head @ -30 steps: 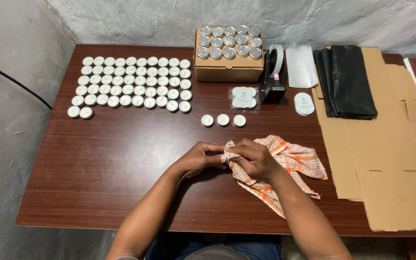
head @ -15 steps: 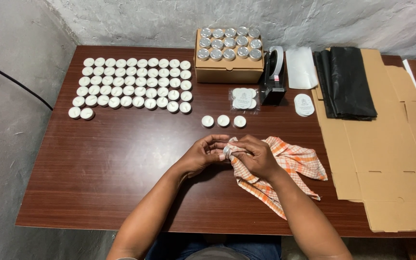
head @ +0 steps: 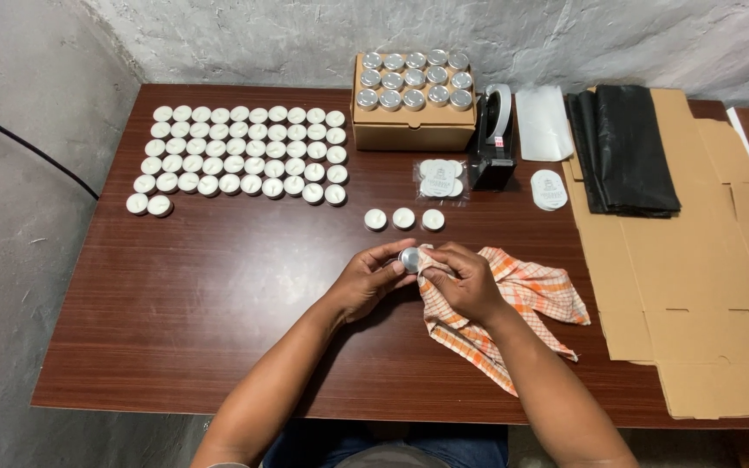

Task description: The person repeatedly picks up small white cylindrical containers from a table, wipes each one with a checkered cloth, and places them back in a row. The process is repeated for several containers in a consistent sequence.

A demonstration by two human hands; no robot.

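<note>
Near the table's front edge: we work with both hands.
Left hand (head: 367, 279): we pinch a small tin (head: 410, 258).
Right hand (head: 470, 282): we press the checked cloth (head: 522, 303) against the tin.
Behind the tin: three white candles (head: 403, 218), unobstructed.

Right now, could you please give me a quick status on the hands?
Left hand holds small tin. Right hand presses checked cloth to it. Nothing in the way.
</note>
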